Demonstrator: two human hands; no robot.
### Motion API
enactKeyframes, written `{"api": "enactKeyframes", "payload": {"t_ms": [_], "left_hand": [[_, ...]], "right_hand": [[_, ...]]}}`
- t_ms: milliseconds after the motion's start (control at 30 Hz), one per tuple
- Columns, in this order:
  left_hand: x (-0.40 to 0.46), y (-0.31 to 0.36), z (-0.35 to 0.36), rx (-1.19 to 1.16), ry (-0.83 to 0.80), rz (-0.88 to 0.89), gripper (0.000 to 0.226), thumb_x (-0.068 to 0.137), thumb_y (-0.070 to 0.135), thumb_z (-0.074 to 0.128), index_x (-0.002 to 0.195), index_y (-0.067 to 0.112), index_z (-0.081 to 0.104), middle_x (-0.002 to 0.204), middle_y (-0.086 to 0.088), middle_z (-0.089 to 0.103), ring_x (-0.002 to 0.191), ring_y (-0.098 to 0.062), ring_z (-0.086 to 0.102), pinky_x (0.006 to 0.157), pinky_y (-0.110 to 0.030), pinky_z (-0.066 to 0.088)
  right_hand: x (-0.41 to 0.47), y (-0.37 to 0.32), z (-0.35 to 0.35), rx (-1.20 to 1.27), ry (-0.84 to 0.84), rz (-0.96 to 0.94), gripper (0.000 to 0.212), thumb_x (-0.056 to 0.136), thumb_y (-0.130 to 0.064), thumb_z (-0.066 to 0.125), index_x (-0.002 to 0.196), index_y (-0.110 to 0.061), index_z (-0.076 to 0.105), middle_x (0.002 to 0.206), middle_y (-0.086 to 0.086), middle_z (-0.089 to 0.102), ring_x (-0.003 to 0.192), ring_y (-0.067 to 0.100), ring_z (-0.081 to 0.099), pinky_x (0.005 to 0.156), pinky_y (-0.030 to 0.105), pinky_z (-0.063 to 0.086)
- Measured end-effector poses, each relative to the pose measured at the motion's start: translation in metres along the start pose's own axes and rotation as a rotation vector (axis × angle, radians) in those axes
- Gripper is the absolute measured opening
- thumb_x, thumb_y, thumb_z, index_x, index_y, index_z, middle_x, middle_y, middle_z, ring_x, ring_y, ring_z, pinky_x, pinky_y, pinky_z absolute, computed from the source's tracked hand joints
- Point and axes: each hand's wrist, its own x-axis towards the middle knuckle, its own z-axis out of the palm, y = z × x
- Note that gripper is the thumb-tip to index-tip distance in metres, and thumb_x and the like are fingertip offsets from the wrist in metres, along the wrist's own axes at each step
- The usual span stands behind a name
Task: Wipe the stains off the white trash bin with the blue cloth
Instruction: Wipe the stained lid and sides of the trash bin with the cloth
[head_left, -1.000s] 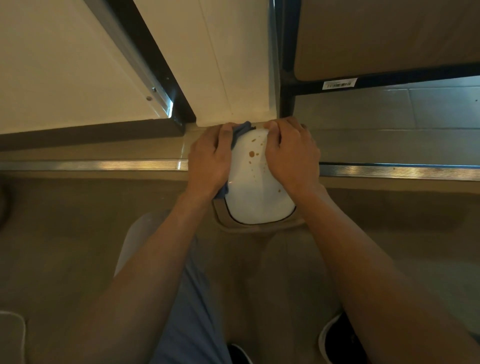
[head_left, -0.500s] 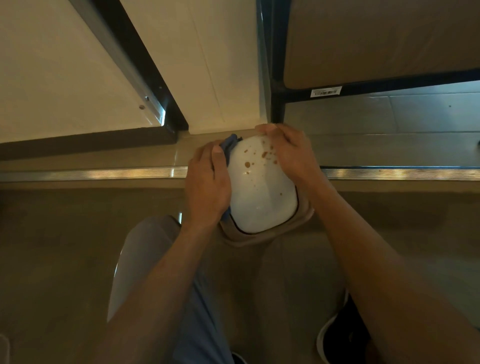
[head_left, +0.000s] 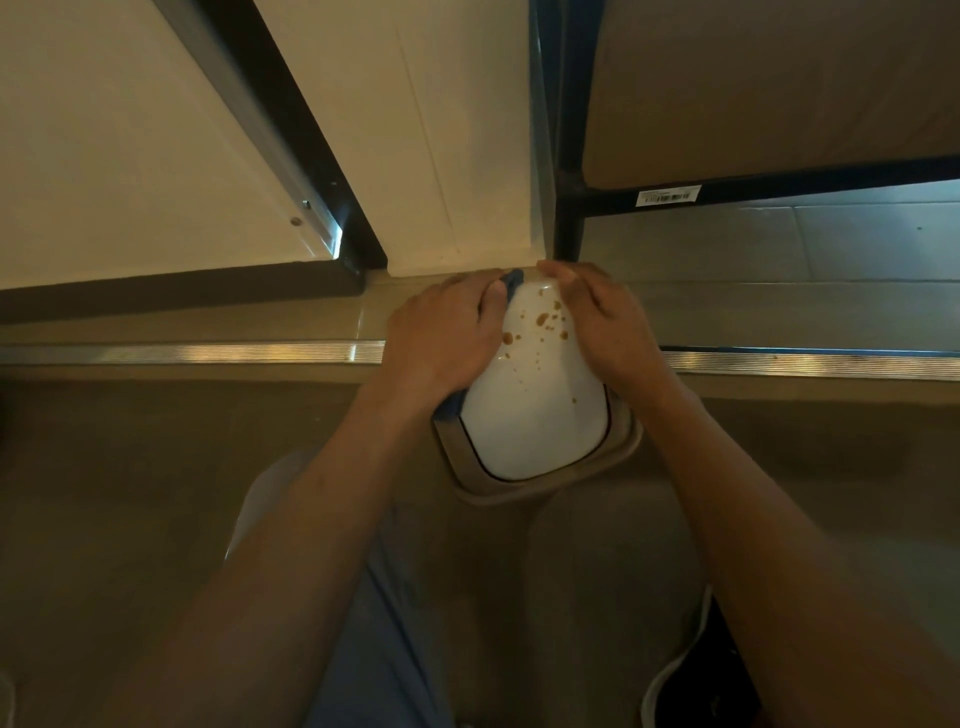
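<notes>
The white trash bin (head_left: 535, 415) lies tilted between my hands, with its beige rim (head_left: 519, 491) turned toward me. Brown stains (head_left: 543, 319) speckle its upper far part. My left hand (head_left: 441, 332) curls over the bin's left side and holds the blue cloth (head_left: 450, 406) against it. The cloth peeks out below the palm and again by the fingertips at the far end. My right hand (head_left: 608, 322) grips the bin's right side near its far end, fingers curled over the edge.
A ribbed metal threshold strip (head_left: 208, 353) runs across the floor behind the bin. A white panel with a black frame (head_left: 291, 130) rises at the back left. A dark furniture leg (head_left: 569, 228) stands just behind the bin. My shoe (head_left: 696, 686) is at the lower right.
The bin has turned between my hands, showing more of the stained side. Both hands have shifted a little along its sides and keep their hold.
</notes>
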Motion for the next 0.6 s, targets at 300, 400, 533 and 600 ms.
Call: {"api": "enactKeyframes", "payload": {"t_ms": [300,400,533,600], "left_hand": [[0.007,-0.039,-0.005,-0.313,-0.1,0.203,0.039,0.108,0.039,0.037,0.141,0.035,0.058,0.139,0.01,0.063,0.126,-0.011,0.058,0.108,-0.039,0.046],[0.026,-0.031,-0.003,-0.209,-0.227,0.071,0.043,0.108,0.043,0.028,0.142,0.037,0.054,0.141,0.006,0.061,0.126,-0.017,0.056,0.104,-0.038,0.043],[0.04,-0.003,-0.001,-0.077,-0.236,0.11,0.038,0.107,0.039,0.032,0.138,0.043,0.054,0.135,0.006,0.065,0.118,-0.02,0.06,0.096,-0.037,0.047],[0.03,-0.008,-0.001,-0.18,-0.173,0.202,0.037,0.103,0.038,0.038,0.135,0.043,0.056,0.128,0.009,0.068,0.111,-0.016,0.064,0.095,-0.042,0.052]], "right_hand": [[-0.001,0.0,0.004,-0.028,0.061,-0.023,0.036,0.11,-0.024,0.036,0.135,-0.015,0.059,0.125,0.0,0.061,0.114,0.013,0.057,0.103,0.035,0.047],[0.0,0.001,0.005,-0.068,0.051,0.013,0.041,0.11,-0.029,0.033,0.142,-0.015,0.052,0.136,0.007,0.057,0.122,0.018,0.055,0.107,0.038,0.044],[0.001,0.0,0.001,-0.085,0.077,-0.011,0.041,0.11,-0.028,0.032,0.14,-0.012,0.054,0.128,0.01,0.059,0.113,0.016,0.055,0.1,0.032,0.044],[0.001,0.001,0.002,-0.104,0.077,-0.025,0.042,0.109,-0.029,0.031,0.14,-0.012,0.054,0.13,0.01,0.059,0.112,0.014,0.055,0.098,0.03,0.042]]}}
